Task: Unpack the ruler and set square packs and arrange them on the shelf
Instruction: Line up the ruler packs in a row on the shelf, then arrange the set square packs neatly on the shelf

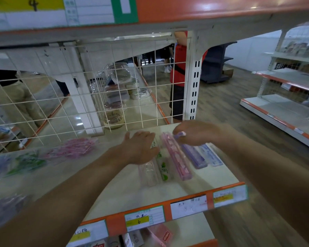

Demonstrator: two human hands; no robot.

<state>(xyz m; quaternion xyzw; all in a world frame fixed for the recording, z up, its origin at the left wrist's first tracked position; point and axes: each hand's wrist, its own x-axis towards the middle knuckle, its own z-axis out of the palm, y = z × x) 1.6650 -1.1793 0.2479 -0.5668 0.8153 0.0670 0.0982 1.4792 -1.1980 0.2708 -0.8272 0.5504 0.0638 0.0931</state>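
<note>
Little writing reads clearly. On the orange front strip of the shelf [132, 191], the price label [144, 220] below your arms carries a handwritten "6" on a yellow band. The tags beside it are too smeared to read. Overhead, the upper label [34, 4] shows a handwritten "4" on yellow. On the tier below, a pink box [161, 234] bears a red logo you cannot make out.

Five ruler packs lie side by side on the shelf, running front to back: a clear pack [149, 172], a green pack [163, 168], a pink pack [177, 157], a purple pack [194, 156] and a blue pack [210, 155]. Your left hand [141, 148] lies flat with straight fingers over the far ends of the clear and green packs. Your right hand [194, 132] has its fingers curled and seems to pinch the far end of the purple pack, though motion blur softens the grip.

To your left on the same shelf lie a pink bag [77, 147] and a green bag [27, 163] of packaged goods. A white wire grid [78, 97] closes the back of the shelf. Through it you see a person in a red top [178, 72] standing in the next aisle.
</note>
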